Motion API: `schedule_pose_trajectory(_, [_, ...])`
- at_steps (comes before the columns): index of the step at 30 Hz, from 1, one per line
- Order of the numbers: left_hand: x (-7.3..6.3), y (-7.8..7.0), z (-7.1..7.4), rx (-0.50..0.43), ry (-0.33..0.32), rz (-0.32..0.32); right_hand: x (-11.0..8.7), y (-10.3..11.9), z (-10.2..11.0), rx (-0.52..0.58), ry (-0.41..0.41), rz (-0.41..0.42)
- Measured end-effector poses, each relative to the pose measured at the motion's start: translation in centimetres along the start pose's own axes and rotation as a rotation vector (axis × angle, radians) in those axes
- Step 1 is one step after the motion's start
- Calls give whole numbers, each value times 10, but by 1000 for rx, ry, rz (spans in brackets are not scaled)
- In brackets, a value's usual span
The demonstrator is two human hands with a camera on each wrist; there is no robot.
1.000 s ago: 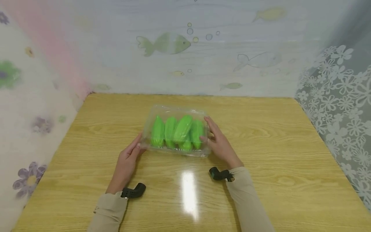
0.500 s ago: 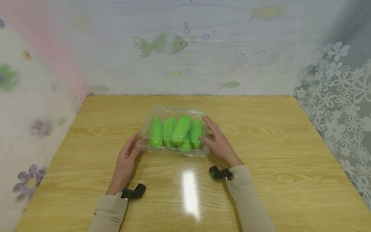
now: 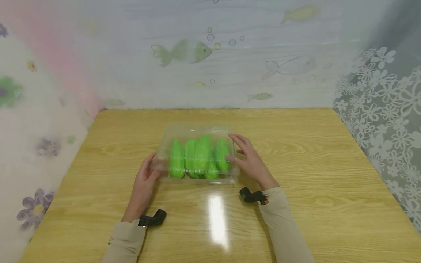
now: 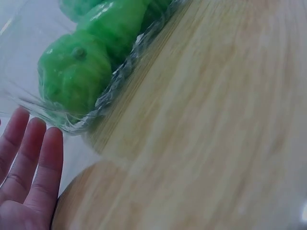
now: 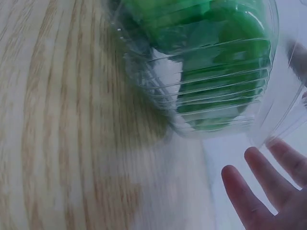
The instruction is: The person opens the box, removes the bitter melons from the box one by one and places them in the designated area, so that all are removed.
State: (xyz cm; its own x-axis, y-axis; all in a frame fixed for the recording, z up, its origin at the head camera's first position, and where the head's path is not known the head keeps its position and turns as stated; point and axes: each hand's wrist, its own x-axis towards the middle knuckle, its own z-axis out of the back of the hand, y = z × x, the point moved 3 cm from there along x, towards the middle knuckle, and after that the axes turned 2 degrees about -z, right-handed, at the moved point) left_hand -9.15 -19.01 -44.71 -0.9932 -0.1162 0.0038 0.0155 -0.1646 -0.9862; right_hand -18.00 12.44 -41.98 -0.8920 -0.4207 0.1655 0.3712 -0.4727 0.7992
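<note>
A clear plastic clamshell box (image 3: 197,128) is on the wooden table, with several bright green, elongated, pointed pieces like toy vegetables (image 3: 177,159) inside. My left hand (image 3: 143,182) is at the box's left side. In the left wrist view, its straight fingers (image 4: 50,158) have their tips right at the box's lower corner. On the opposite side is my right hand (image 3: 251,160), fingers spread along the box wall. The right wrist view shows those fingers (image 5: 244,194) extended, one tip at the clear rim, while the thumb is blurred beyond the plastic.
The wooden table (image 3: 312,164) reaches back to a pale wall (image 3: 243,73) painted with fish. A flower-patterned panel (image 3: 391,106) borders it on the right. Black wrist cameras (image 3: 153,218) are strapped near both beige sleeves (image 3: 286,223).
The box has come down and slightly toward me, and its tilt has eased. The green pieces inside have shifted. Both hands stay at its sides with little movement.
</note>
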Motion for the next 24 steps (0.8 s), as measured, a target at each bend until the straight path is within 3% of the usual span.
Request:
schedule_pose_trajectory(9, [0, -4, 0, 80, -74, 20, -3, 9, 5, -74, -20, -19])
schedule_pose_trajectory(16, [-1, 1, 0, 182, -93, 53, -5, 14, 7, -42, -51, -14])
schedule_pose_trajectory(24, [-4, 2, -3, 111, -82, 40, -6, 18, 9, -37, -49, 33])
